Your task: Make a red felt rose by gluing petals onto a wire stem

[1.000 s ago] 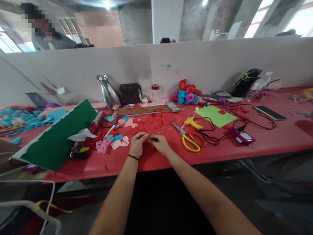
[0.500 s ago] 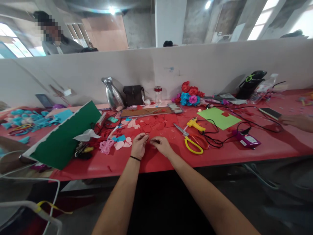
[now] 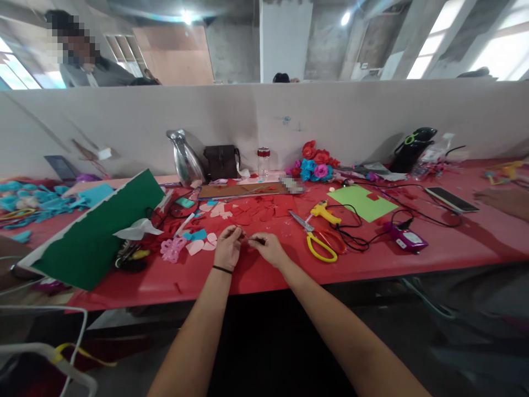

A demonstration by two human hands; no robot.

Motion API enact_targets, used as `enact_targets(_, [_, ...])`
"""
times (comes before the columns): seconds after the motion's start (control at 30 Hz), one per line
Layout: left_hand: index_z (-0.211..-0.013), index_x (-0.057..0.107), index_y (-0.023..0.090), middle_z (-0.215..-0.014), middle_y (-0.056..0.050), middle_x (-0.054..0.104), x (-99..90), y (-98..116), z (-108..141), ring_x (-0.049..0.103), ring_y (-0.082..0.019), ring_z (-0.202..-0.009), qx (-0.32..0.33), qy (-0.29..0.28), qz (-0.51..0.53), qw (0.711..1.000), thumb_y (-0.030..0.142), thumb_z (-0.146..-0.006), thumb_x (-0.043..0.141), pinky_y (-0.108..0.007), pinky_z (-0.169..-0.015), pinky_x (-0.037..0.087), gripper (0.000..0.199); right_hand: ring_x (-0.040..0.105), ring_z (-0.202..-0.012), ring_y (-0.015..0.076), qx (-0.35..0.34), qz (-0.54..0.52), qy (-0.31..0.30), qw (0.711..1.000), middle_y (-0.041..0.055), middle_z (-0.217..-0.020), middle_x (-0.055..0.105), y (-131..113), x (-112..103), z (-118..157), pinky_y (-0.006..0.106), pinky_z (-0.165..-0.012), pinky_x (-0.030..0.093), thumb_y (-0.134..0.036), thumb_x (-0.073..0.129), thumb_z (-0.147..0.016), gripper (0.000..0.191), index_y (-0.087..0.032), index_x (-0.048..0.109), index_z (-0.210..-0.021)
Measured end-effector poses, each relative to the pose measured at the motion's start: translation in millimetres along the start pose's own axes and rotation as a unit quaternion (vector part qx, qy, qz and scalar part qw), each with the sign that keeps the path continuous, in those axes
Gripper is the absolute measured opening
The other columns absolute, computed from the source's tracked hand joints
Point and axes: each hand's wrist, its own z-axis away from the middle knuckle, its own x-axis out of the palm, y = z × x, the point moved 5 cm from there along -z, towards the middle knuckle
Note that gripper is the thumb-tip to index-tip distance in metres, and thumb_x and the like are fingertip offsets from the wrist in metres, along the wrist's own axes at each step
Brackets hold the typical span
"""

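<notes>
Over the front of the red-covered table [image 3: 264,280], my left hand [image 3: 228,248] is closed in a pinch, with a dark band at its wrist. My right hand [image 3: 268,249] pinches close beside it, fingertips nearly meeting the left ones. Whatever lies between the fingers is too small to make out. Red paper petals [image 3: 258,210] are scattered just beyond the hands. Left of them are pink paper petals [image 3: 195,247] and a pink lacy flower-shaped piece [image 3: 172,249]. Scissors with yellow handles [image 3: 321,248] and a yellow glue gun [image 3: 325,212] lie to the right.
A green board [image 3: 101,237] leans at the left. A steel jug [image 3: 184,157], brown bag [image 3: 222,162], glass jar [image 3: 263,164] and paper flowers [image 3: 318,161] stand along the partition. On the right are a light green sheet [image 3: 363,204], purple power box [image 3: 407,238], cords and another person's hand [image 3: 502,203].
The view has shifted slightly, so most things sit a little further left. Both my hands stay pinched close together. The other person's hand at the right has moved off the phone.
</notes>
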Motion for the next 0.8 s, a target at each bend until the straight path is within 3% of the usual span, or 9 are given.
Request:
enact_targets(0.27, [-0.065,0.055,0.019,-0.062,0.008,0.06,-10.5,5.9,-5.9,0.054,-0.005,-0.055,0.008,0.052,0.131,0.99,0.01,-0.067,0.072,-0.024,-0.068,0.047,0.019,0.063,-0.073,0.0153,0.044,0.162,0.025,0.985,0.0036,-0.08,0.07,0.0,-2.9,-9.3,0.025,-0.071,0.048,-0.026,0.049,-0.084,0.021,-0.017,0.068,-0.085])
enact_targets(0.5, [-0.07,0.056,0.02,-0.06,0.006,0.053,-4.5,9.9,-0.9,0.049,-0.006,-0.054,0.017,0.024,0.148,0.989,0.019,-0.073,0.069,-0.023,-0.063,0.046,0.013,0.061,-0.096,0.0232,0.088,0.365,0.014,0.927,0.0119,-0.113,0.061,-6.3,2.8,-51.0,0.033,-0.084,0.046,-0.023,0.053,-0.079,0.027,-0.018,0.066,-0.103])
enact_targets(0.67, [-0.072,0.056,0.021,-0.061,0.006,0.049,-0.9,10.0,1.5,0.048,-0.005,-0.054,0.014,0.006,0.124,0.992,0.025,-0.075,0.069,-0.022,-0.063,0.046,0.014,0.062,-0.093,0.0224,0.106,0.447,-0.022,0.888,0.0105,-0.11,0.061,-7.1,5.7,-60.2,0.032,-0.081,0.047,-0.024,0.044,-0.086,0.026,-0.021,0.068,-0.097])
enact_targets(0.8, [-0.071,0.057,0.021,-0.059,0.006,0.048,-2.2,8.7,1.5,0.046,-0.006,-0.053,0.007,0.004,0.163,0.987,0.028,-0.075,0.069,-0.022,-0.062,0.045,0.014,0.063,-0.091,0.0204,0.102,0.479,-0.032,0.871,0.0084,-0.11,0.062,-6.8,3.4,-57.2,0.03,-0.078,0.047,-0.026,0.039,-0.09,0.03,-0.023,0.067,-0.099])
